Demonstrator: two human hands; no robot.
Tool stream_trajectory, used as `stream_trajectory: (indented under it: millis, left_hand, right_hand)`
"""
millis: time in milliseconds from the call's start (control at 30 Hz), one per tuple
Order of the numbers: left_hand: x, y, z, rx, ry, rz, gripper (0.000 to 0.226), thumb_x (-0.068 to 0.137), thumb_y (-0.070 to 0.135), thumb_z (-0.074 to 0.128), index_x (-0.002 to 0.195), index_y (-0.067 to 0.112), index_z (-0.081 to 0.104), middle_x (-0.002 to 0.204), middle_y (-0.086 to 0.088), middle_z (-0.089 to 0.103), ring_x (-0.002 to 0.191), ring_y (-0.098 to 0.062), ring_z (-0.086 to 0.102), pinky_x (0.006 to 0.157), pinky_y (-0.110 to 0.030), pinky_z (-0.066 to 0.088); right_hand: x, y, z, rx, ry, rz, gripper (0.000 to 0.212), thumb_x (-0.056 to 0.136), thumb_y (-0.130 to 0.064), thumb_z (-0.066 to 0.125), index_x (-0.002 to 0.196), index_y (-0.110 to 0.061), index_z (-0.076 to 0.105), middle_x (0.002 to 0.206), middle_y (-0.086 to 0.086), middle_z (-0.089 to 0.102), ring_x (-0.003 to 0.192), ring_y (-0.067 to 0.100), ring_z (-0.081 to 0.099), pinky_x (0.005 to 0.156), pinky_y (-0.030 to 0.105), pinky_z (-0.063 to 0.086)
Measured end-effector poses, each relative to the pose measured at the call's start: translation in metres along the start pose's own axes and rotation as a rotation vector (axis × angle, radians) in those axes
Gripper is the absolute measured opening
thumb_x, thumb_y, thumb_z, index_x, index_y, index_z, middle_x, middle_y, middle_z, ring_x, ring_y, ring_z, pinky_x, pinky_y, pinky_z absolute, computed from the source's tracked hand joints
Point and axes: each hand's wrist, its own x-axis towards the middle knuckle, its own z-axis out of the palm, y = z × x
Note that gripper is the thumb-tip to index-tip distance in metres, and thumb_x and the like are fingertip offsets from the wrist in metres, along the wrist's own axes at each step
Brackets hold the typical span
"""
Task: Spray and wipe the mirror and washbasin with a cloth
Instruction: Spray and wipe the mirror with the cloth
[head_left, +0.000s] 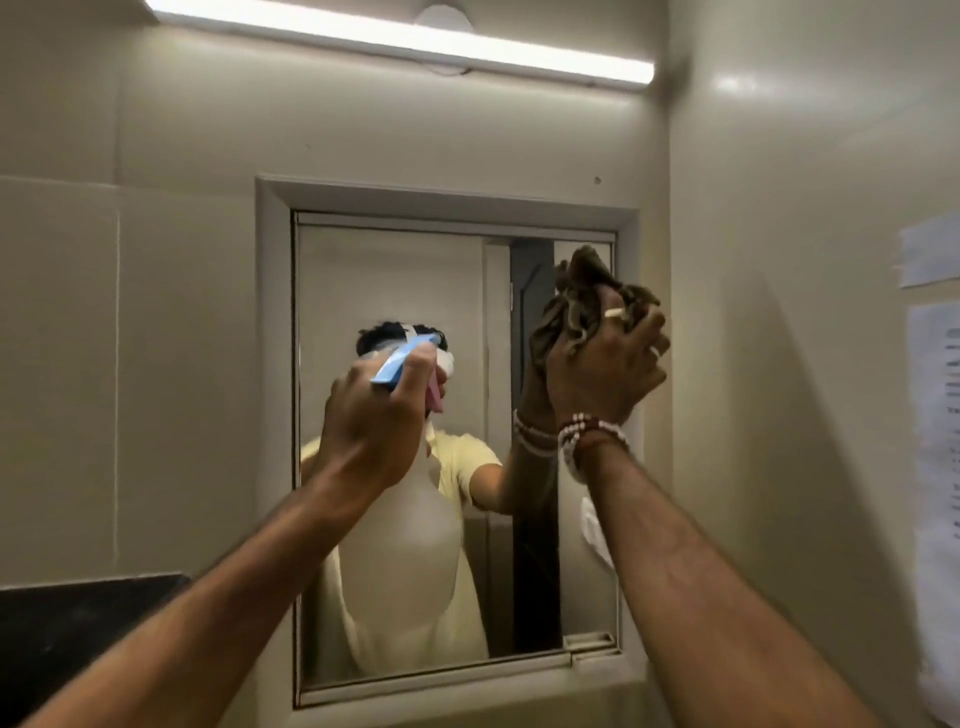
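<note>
Head view, both forearms reach up from 6 o'clock toward the wall.

- Left hand, near centre: fingers curled round the neck of a white spray bottle. Its blue and pink trigger head is at the fingertips, nozzle facing the glass. Bottle body hangs below the fist, upright.
- Right hand, 2 o'clock of centre: grips a bunched brown cloth, which bulges above the fingers. Ring on one finger, bead bracelets at the wrist.
- Cloth sits at the mirror's upper right corner and appears to meet its own reflection there.
- Mirror, framed and set in the wall behind both hands, reflects a yellow shirt and a dark doorway.
- Dark bench at 8 o'clock.
- Papers on the side wall at 3 o'clock.
- Tube light, lit, at 12 o'clock.
</note>
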Motion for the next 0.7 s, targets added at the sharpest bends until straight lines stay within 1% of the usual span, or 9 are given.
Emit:
stream_trajectory:
  millis: [133, 233, 333, 400, 433, 500, 567, 633, 700]
  left_hand:
    - [0.030, 0.012, -0.013, -0.009, 0.020, -0.015, 0.067, 0.083, 0.063, 0.031, 0.076, 0.009, 0.069, 0.070, -0.017, 0.070, 0.066, -0.037, 0.068, 0.061, -0.055, 0.057]
    - [0.037, 0.014, -0.031, 0.003, 0.041, -0.068, 0.062, 0.087, 0.061, 0.035, 0.066, 0.014, 0.069, 0.067, -0.009, 0.071, 0.066, -0.034, 0.067, 0.067, -0.051, 0.057]
    - [0.037, 0.010, -0.051, 0.059, 0.124, -0.049, 0.053, 0.102, 0.041, 0.040, 0.057, 0.018, 0.055, 0.052, 0.002, 0.053, 0.052, -0.015, 0.052, 0.053, -0.028, 0.042]
    - [0.035, 0.005, -0.062, 0.133, 0.155, -0.024, 0.050, 0.103, 0.038, 0.039, 0.059, 0.017, 0.051, 0.051, 0.002, 0.046, 0.043, -0.007, 0.047, 0.045, -0.020, 0.035]
    - [0.035, 0.003, -0.068, 0.156, 0.167, -0.020, 0.050, 0.103, 0.038, 0.039, 0.061, 0.016, 0.052, 0.050, 0.002, 0.044, 0.040, -0.004, 0.047, 0.042, -0.017, 0.033]
    - [0.036, -0.003, -0.080, 0.167, 0.189, -0.030, 0.046, 0.103, 0.038, 0.039, 0.069, 0.012, 0.057, 0.051, 0.003, 0.043, 0.038, 0.000, 0.048, 0.037, -0.010, 0.030]
    - [0.035, -0.007, -0.090, 0.173, 0.210, -0.043, 0.043, 0.104, 0.038, 0.039, 0.077, 0.010, 0.059, 0.053, 0.001, 0.043, 0.041, -0.005, 0.049, 0.035, -0.009, 0.031]
    - [0.030, -0.012, -0.101, 0.173, 0.219, -0.046, 0.044, 0.104, 0.038, 0.038, 0.084, 0.006, 0.060, 0.055, 0.001, 0.043, 0.046, -0.010, 0.045, 0.040, -0.014, 0.035]
    - [0.021, -0.017, -0.109, 0.169, 0.217, -0.058, 0.045, 0.104, 0.037, 0.037, 0.083, 0.005, 0.061, 0.054, 0.001, 0.041, 0.046, -0.010, 0.044, 0.044, -0.020, 0.037]
  right_hand:
    - [0.042, -0.035, 0.010, -0.019, 0.092, 0.066, 0.041, 0.088, -0.037, 0.053, 0.129, -0.031, 0.054, 0.137, 0.014, 0.042, 0.124, 0.035, 0.042, 0.096, 0.052, 0.037]
    - [0.036, -0.052, 0.017, -0.024, 0.103, 0.092, 0.040, 0.089, -0.040, 0.053, 0.128, -0.031, 0.054, 0.136, 0.014, 0.044, 0.122, 0.036, 0.045, 0.095, 0.054, 0.040]
    - [0.010, -0.078, 0.024, -0.030, 0.064, -0.074, 0.040, 0.089, -0.040, 0.045, 0.127, -0.030, 0.053, 0.136, 0.015, 0.044, 0.121, 0.037, 0.044, 0.094, 0.052, 0.038]
    - [-0.006, -0.101, 0.027, -0.003, 0.008, -0.210, 0.046, 0.085, -0.040, 0.038, 0.127, -0.030, 0.053, 0.136, 0.015, 0.043, 0.122, 0.037, 0.043, 0.095, 0.052, 0.038]
    - [-0.013, -0.115, 0.030, 0.021, -0.020, -0.285, 0.046, 0.084, -0.040, 0.040, 0.127, -0.029, 0.053, 0.135, 0.015, 0.043, 0.122, 0.036, 0.042, 0.095, 0.053, 0.038]
    - [-0.024, -0.137, 0.037, 0.038, -0.060, -0.425, 0.047, 0.081, -0.040, 0.057, 0.126, -0.028, 0.055, 0.134, 0.015, 0.044, 0.122, 0.036, 0.041, 0.094, 0.052, 0.039]
    - [-0.032, -0.152, 0.041, 0.034, -0.083, -0.540, 0.054, 0.074, -0.040, 0.069, 0.125, -0.027, 0.057, 0.133, 0.016, 0.047, 0.121, 0.036, 0.043, 0.092, 0.052, 0.038]
    - [-0.038, -0.160, 0.044, 0.030, -0.101, -0.651, 0.055, 0.072, -0.041, 0.070, 0.124, -0.026, 0.059, 0.132, 0.016, 0.049, 0.119, 0.037, 0.045, 0.089, 0.050, 0.038]
    - [-0.047, -0.157, 0.044, 0.012, -0.113, -0.757, 0.055, 0.071, -0.044, 0.068, 0.122, -0.026, 0.060, 0.132, 0.016, 0.050, 0.118, 0.037, 0.046, 0.088, 0.047, 0.038]
